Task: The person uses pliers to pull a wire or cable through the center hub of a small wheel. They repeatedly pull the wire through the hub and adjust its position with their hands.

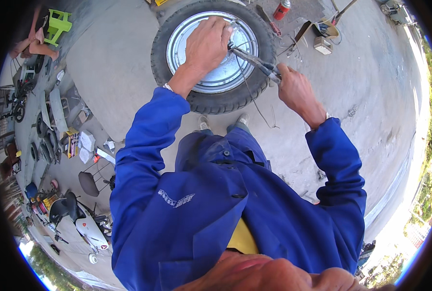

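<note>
A black tyre (240, 101) on a silver hub wheel (182, 46) lies in front of me at the top of the view. My left hand (204, 46) is curled over the hub's centre by the axle; what its fingertips hold is hidden. My right hand (296, 92) grips the handles of a long grey hand tool (257, 63), perhaps pliers, whose head reaches the hub centre beside my left fingers. A thin cable (254, 99) runs from the centre over the tyre and down to the concrete floor.
A red spray can (281, 9), tools (303, 31) and a small pale block (322, 44) lie right of the wheel. At left are a green stool (56, 26), a person's bare leg (41, 47), loose parts (48, 111) and a white scooter (87, 228).
</note>
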Available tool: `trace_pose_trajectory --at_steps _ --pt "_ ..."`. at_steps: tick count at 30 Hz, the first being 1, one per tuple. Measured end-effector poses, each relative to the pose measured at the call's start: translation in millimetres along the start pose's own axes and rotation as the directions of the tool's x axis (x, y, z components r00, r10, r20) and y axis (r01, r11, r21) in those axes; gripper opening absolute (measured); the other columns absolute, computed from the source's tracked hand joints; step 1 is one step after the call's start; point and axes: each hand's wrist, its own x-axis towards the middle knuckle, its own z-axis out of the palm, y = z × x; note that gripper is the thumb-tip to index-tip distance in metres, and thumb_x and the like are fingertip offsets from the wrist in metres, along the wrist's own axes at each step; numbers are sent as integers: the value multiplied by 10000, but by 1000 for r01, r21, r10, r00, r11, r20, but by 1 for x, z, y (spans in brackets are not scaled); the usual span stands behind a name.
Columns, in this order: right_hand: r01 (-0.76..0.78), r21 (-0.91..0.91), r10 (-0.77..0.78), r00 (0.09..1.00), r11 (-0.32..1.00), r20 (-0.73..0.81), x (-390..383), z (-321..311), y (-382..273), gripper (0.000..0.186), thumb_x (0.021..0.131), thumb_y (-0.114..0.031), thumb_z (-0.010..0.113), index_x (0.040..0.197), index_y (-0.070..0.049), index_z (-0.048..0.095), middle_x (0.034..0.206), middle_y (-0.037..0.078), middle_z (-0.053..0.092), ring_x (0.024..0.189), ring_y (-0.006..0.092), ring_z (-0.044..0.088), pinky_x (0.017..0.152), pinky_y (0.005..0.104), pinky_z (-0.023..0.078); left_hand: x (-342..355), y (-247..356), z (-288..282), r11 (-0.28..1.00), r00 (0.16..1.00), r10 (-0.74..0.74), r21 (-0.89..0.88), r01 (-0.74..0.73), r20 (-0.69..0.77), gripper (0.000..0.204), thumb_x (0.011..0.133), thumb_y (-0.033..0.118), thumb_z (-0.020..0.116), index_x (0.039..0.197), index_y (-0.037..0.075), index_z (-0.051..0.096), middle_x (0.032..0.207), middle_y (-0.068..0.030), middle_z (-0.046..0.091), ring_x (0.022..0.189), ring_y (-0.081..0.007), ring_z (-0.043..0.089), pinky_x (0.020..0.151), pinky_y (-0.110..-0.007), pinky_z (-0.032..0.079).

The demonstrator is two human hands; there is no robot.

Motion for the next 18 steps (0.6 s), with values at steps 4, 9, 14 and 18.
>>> trace_pose_trajectory --at_steps 4,9,14,18 --pt "29 -21 -29 999 999 38 2 1 7 195 938 -29 548 1128 15 561 973 298 716 863 526 687 789 612 533 -4 1 6 1000 995 -4 19 6 -98 245 1117 262 542 1107 61 682 1100 -117 699 1038 -362 669 880 -478 535" --pt "-51 5 49 985 999 165 4 -16 -2 196 963 -39 579 1155 1 578 931 317 705 904 545 670 801 615 507 -3 -2 11 997 975 62 55 -52 -213 204 1067 245 618 1036 54 684 990 -90 698 906 -327 683 791 -463 560" --pt "-135 90 107 960 987 259 2 -22 -14 193 1022 -118 630 1165 11 618 918 334 699 922 548 671 816 604 502 -4 -3 14 1000 971 27 15 -24 -238 200 1063 240 618 1028 57 688 978 -88 700 916 -324 681 799 -461 556" --pt "-176 189 120 954 966 273 -2 -17 -17 238 1023 -164 663 1160 30 662 908 334 707 911 537 684 828 585 516 -5 0 12 1000 973 -2 -12 -1 -229 189 1058 233 621 1025 60 689 971 -86 697 916 -322 676 801 -464 551"
